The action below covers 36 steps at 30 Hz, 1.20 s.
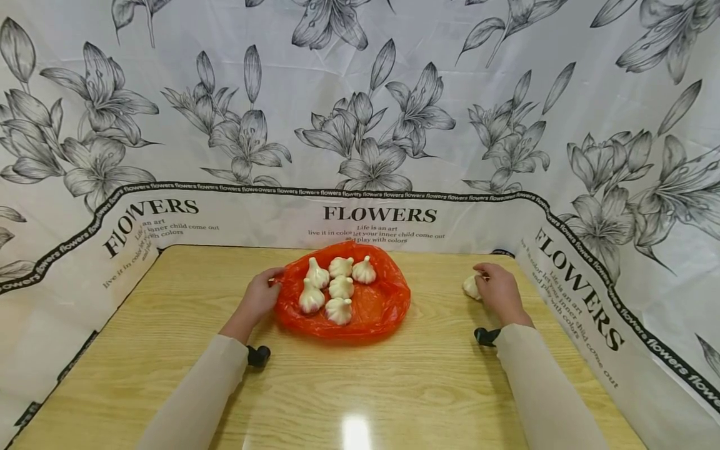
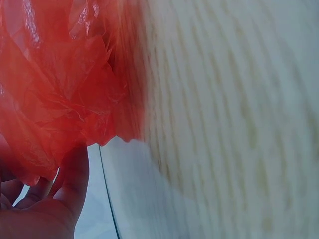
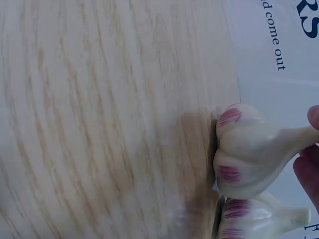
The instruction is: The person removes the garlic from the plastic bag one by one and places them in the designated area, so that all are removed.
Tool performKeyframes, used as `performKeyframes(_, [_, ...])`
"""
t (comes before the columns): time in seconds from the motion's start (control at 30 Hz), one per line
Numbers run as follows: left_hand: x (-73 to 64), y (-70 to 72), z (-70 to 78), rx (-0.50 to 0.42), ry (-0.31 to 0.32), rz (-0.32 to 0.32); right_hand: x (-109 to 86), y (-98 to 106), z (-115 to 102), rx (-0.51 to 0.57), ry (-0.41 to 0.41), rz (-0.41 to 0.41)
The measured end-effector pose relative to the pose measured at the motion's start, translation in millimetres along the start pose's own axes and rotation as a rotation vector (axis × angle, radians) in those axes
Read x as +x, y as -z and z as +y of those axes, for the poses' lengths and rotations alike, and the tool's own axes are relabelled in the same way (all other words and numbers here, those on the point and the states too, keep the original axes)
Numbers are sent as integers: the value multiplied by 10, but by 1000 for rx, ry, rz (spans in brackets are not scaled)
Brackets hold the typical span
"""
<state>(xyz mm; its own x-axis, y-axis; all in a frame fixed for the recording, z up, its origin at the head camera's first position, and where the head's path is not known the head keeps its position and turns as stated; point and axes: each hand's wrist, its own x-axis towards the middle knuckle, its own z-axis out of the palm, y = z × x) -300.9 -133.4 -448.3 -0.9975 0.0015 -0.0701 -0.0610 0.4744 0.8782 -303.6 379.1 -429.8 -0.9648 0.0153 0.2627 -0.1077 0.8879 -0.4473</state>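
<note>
A red plastic bag lies spread open on the table, with several white garlic bulbs grouped on it. At the bag's left edge, my left hand pinches the thin film; the left wrist view shows fingers at the crumpled plastic. Well to the right of the bag, my right hand holds a garlic bulb by its stem, low at the table surface. A second bulb sits right beside it in the right wrist view; the hand partly hides this pair in the head view.
The wooden table is bordered at the back and sides by a white floral-printed cloth. Between the bag and my right hand lies a stretch of bare wood. Dark wrist-camera mounts stick out by both cuffs.
</note>
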Motion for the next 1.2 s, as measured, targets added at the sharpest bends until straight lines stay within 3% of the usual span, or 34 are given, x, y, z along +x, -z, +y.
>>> performKeyframes(0.47, [-25,14,-16,1,7,10,38,29,-128,-74,35,17])
performKeyframes(0.67, [-16,22,8,12,7,10,52,55,-252,-33,41,27])
performKeyframes(0.97, [8,26,3,2,0,7,85,-6,-464,-36,122,83])
performKeyframes(1.2, [24,34,-5,8,-19,13,84,-39,-665,-13,145,56])
